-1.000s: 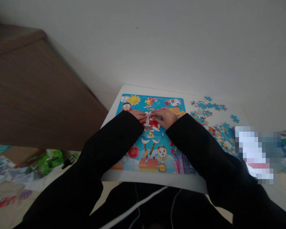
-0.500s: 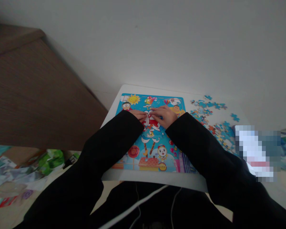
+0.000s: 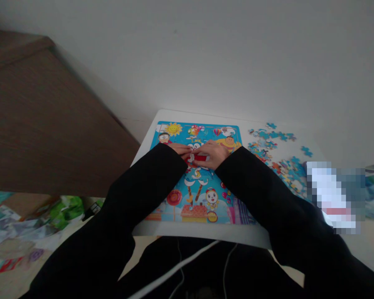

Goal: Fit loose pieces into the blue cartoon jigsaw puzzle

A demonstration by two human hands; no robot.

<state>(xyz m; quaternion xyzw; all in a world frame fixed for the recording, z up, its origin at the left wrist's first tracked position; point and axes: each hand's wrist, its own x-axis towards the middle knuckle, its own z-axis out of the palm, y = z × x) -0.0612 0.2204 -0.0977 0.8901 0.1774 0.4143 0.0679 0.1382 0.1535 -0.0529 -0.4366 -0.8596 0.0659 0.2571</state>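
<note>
In the head view, the left hand (image 3: 180,148) and right hand (image 3: 215,153) lie flat, fingers stretched toward each other, on the upper middle of the cartoon puzzle board (image 3: 195,174), pressing a red-and-white patch between their fingertips; neither grips anything that can be made out. Loose puzzle pieces (image 3: 276,155) lie scattered on the white table (image 3: 205,234), well off beyond the right hand.
</note>
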